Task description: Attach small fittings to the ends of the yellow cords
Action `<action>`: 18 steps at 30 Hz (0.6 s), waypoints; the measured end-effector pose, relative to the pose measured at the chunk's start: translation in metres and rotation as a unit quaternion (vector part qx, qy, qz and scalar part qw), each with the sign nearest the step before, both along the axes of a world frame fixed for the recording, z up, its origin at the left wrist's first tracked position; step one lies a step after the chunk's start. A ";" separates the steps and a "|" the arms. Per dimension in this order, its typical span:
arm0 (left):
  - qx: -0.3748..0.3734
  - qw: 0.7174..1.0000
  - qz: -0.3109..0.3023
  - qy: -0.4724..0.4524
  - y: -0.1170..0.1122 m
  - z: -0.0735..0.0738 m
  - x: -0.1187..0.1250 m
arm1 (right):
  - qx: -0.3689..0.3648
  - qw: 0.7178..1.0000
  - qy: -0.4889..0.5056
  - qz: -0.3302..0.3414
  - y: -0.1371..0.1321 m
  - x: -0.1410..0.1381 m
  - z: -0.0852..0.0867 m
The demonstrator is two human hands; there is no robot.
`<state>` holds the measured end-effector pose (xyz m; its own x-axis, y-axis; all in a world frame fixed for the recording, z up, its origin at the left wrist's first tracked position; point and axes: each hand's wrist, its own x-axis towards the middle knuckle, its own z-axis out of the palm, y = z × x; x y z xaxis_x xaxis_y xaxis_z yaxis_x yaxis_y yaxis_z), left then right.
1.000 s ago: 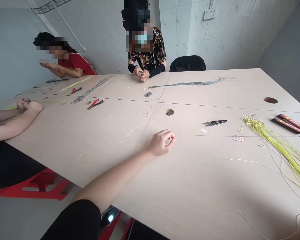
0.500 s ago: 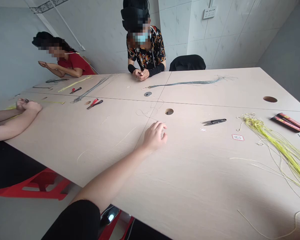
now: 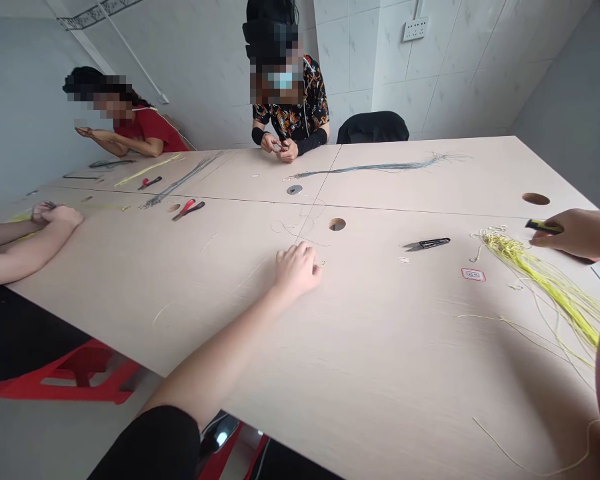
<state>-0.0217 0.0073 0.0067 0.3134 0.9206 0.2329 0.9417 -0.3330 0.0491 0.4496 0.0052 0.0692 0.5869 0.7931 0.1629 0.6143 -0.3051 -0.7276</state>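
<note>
Head view, with twelve o'clock straight ahead of the wearer across a pale wood-grain table (image 3: 380,373). The left hand (image 3: 296,270) rests at about twelve, knuckles up and fingers curled loosely against the tabletop. Whether those fingers hold anything is impossible to tell from here, though a tiny metal loop (image 3: 321,264) lies just beside them at their one o'clock. The right hand (image 3: 580,235) reaches in at about three, its fingers closed around a slim black-and-yellow tool (image 3: 544,227), which pokes out toward the table's middle; its exact kind is unclear. Just below that tool, a bundle of yellow-green cords (image 3: 540,280) fans across the table toward four o'clock, with loose pale cord (image 3: 530,453) trailing near the lower edge. Black-handled thread snips (image 3: 427,244) lie at about one o'clock, between the left hand and the bundle. Across the table at twelve, a person in a patterned shirt (image 3: 290,100) holds both hands together, a long grey cord bundle (image 3: 375,168) nearby. A person in a red shirt (image 3: 147,127) sits at eleven, and a co-worker's bare forearms (image 3: 30,240) rest at nine.
</note>
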 end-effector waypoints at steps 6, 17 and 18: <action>-0.016 1.000 -0.012 -0.012 0.000 -0.002 0.000 | -0.245 0.967 -0.063 0.011 0.013 0.006 -0.021; 0.018 0.995 -0.094 -0.024 0.000 -0.005 0.003 | -0.043 0.965 -0.060 0.250 0.004 -0.072 -0.002; 0.024 0.994 -0.105 -0.034 -0.002 -0.005 0.005 | -0.030 0.949 -0.045 0.311 -0.001 -0.094 -0.001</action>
<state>-0.0163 0.0055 0.0018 0.4785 0.8241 0.3031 0.8466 -0.5246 0.0896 0.3552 0.0044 0.0681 -0.0121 0.9910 0.1336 0.7474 0.0977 -0.6571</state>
